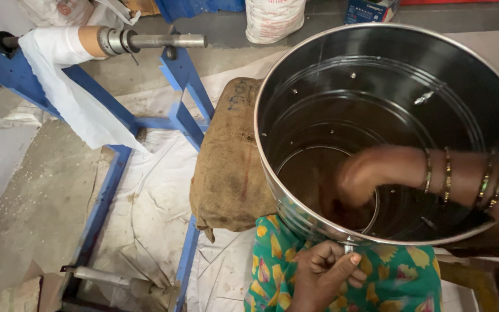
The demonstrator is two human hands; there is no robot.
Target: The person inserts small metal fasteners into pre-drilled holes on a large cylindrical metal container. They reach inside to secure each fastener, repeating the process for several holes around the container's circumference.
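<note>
A white woven sack (274,18) with red print stands on the floor at the top centre; just right of it sits a blue carton (369,10), cut off by the edge. A pale sack (56,11) with a red mark lies top left. A brown burlap sack (230,156) with faint blue print leans beside the steel drum (376,75)

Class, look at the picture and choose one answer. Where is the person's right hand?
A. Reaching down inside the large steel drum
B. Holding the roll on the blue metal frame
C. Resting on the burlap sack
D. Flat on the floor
A. The right hand, blurred and with bangles at the wrist, is inside the steel drum near its bottom, while the left hand grips a small metal fitting under the drum's near rim.
</note>
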